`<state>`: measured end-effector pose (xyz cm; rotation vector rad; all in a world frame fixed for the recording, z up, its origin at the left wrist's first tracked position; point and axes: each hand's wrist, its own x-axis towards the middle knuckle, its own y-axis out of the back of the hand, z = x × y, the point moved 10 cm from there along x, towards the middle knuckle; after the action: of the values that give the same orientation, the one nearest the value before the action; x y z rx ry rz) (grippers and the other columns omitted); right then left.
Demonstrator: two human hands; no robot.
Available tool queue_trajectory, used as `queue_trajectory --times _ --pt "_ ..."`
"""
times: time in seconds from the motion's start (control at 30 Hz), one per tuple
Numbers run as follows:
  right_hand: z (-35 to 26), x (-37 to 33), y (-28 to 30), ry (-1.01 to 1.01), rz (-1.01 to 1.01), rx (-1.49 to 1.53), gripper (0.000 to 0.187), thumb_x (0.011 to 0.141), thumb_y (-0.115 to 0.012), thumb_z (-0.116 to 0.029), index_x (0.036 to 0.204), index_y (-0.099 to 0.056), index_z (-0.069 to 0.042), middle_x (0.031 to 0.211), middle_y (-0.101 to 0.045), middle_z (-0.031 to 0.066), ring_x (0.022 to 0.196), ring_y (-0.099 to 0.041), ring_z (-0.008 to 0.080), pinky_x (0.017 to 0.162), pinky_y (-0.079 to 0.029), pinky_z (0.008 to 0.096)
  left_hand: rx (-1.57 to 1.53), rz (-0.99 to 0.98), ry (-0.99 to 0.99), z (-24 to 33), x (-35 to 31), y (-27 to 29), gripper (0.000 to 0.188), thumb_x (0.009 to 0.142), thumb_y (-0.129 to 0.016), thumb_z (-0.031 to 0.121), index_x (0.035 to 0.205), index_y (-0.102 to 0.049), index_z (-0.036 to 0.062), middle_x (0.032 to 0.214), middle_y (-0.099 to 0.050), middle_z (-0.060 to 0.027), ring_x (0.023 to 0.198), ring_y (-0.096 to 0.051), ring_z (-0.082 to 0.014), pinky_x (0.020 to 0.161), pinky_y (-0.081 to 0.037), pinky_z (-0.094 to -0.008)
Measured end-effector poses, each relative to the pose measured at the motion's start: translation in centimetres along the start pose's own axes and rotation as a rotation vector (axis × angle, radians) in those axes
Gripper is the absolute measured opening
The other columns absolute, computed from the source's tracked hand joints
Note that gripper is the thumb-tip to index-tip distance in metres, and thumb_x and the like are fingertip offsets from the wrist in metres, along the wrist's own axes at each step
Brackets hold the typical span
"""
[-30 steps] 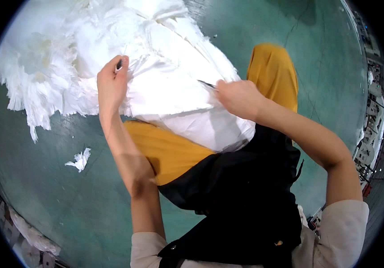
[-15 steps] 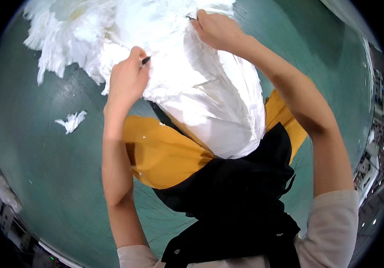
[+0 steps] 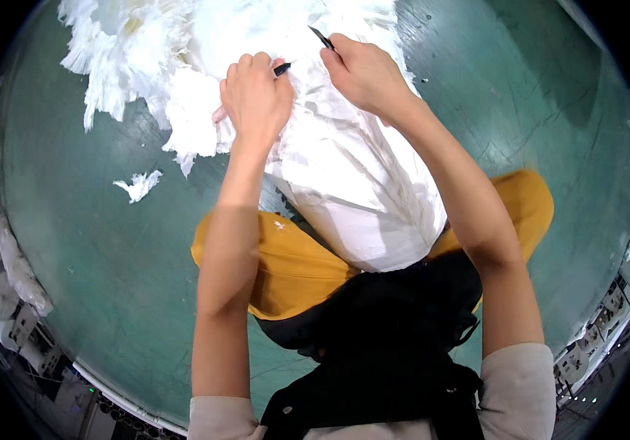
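My left hand [image 3: 258, 95] is closed around a small black tool [image 3: 282, 69], whose dark end sticks out between thumb and forefinger. It rests on a spread of white fluffy, fibrous material [image 3: 212, 29]. To its right, my right hand [image 3: 370, 77] is closed on a slim, dark pointed tool [image 3: 320, 37], its tip aimed away from me and to the left over the white material. Most of each tool is hidden in the fingers, so their exact kind cannot be made out. A smoother, creased white sheet [image 3: 374, 213] runs from under the hands to my lap.
A green work surface [image 3: 110, 271] surrounds my crossed legs in yellow trousers [image 3: 293, 257]. One loose white scrap [image 3: 139, 187] lies at the left. A torn, shaggy white edge [image 3: 110, 81] spreads at the far left. Clear plastic wrapping [image 3: 22, 271] sits by the left rim.
My left hand has moved right and away from me over the white material, closer to the right hand. My right hand has come slightly nearer, showing more of its pointed tool. The view has shifted.
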<state>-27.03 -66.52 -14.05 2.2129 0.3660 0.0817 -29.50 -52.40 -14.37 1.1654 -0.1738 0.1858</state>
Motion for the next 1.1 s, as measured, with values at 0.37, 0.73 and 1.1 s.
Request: queue_trajectory --times 0.37,0.73,1.1 --pt "2.0 3.5 -2.6 -0.109 -0.137 -0.03 0.033 0.087 -0.041 -0.023 0.085 -0.057 0.006 0.069 -0.063 0.0205 0.064 -0.063 0.0326 0.065 -0.051 0.0419 -0.115 -0.264 0.259 -1.3 1.3 -2.0 0.023 0.078 -0.052 0.02 0.077 -0.065 0.0007 0.08 -0.062 -0.0178 0.078 -0.058 -0.0379 0.066 -0.045 -0.0455" --pt "-1.1 4.8 -4.3 0.217 -0.182 -0.304 0.029 0.083 -0.045 -0.019 0.077 -0.06 0.005 0.076 -0.061 0.0289 0.076 -0.06 0.044 0.072 -0.048 0.0489 -0.131 -0.33 0.319 -1.4 1.1 0.1 0.031 0.08 -0.048 0.024 0.091 -0.063 -0.0013 0.081 -0.064 -0.0215 0.077 -0.061 -0.0392 0.071 -0.047 -0.0432" --pt "0.7 3.9 -6.1 0.05 -0.441 -0.402 0.029 0.075 -0.05 -0.018 0.093 -0.068 -0.003 0.099 -0.065 0.0176 0.094 -0.062 0.0344 0.08 -0.05 0.042 -1.603 -0.188 0.244 1.7 -3.6 10.1 0.03 0.094 -0.042 0.023 0.085 -0.058 -0.0015 0.072 -0.052 -0.0056 0.06 -0.043 -0.0082 0.047 -0.029 -0.0223"
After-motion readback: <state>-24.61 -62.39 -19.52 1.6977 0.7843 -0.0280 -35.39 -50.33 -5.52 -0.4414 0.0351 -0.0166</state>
